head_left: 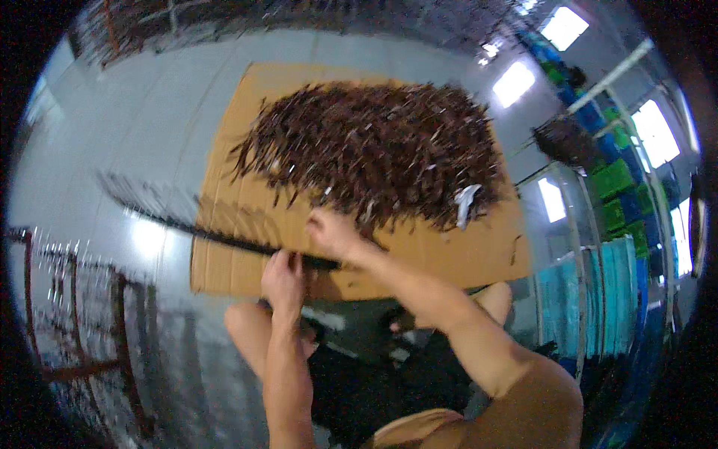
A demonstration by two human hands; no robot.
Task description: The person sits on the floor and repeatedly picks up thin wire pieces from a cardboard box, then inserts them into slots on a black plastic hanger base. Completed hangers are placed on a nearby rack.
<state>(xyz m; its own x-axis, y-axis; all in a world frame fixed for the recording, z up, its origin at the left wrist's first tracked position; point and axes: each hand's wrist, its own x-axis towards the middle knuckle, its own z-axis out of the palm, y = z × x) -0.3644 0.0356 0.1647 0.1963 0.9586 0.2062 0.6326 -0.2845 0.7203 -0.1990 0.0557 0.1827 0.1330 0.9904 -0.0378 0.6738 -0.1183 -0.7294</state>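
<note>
A large heap of thin dark-brown strips lies on a flattened cardboard sheet. Across the sheet's near left part runs a long black bar with a row of thin upright prongs, its far end reaching out over the floor. My left hand is closed on this bar near its right end. Just beyond the bar, close to the heap's near edge, my right hand has its fingers drawn together; whatever they hold is too small and blurred to name. A white scrap rests on the heap's right side.
My bent knees flank the sheet's near edge. Brown metal racks stand at the left on the grey floor. At the right are a metal frame, stacked light-blue sheets or trays and green and blue crates.
</note>
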